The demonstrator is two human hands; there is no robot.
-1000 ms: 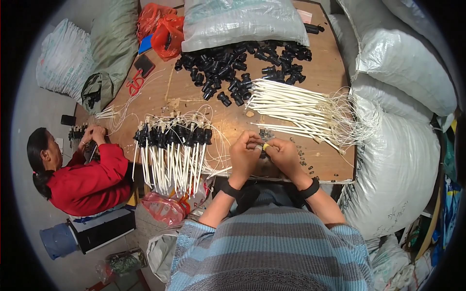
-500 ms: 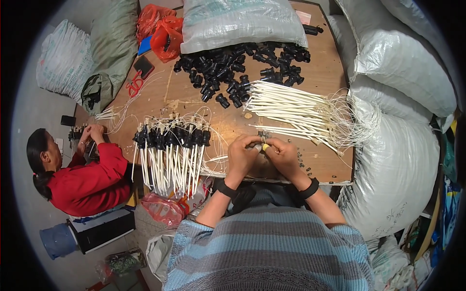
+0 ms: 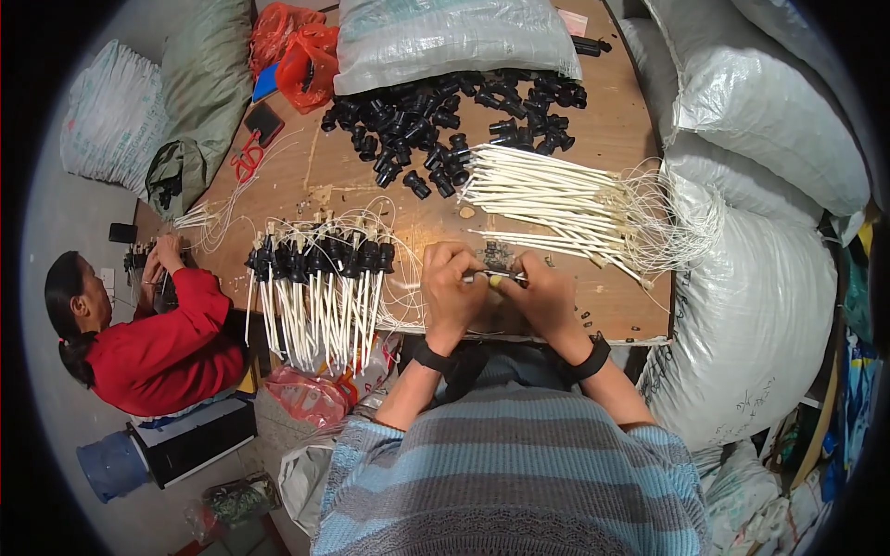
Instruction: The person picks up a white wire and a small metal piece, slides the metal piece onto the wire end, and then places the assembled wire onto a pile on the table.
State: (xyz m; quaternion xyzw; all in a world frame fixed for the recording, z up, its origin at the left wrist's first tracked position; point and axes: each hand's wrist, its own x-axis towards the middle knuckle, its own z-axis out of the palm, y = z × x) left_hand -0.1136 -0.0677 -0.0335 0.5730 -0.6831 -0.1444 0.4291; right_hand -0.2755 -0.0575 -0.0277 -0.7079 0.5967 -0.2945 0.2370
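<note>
Head view: small pale piece (image 3: 504,274) now turned crosswise, pinched by left hand (image 3: 451,285) and right hand (image 3: 545,295), so likely mid-work, table (image 3: 619,301) edge tight at 6 o'clock, white rods (image 3: 547,192) at 1, black-topped bundle (image 3: 320,264) at 9, some room around 11.

On the desk (image 3: 626,116), rods with fittings (image 3: 320,264) lie at the near left, loose rods (image 3: 547,199) at the right. Farther, loose fittings (image 3: 403,125) lie before a sack (image 3: 454,46). Scissors (image 3: 248,159) lie far left. Other sacks (image 3: 751,306) stand right of the desk.
</note>
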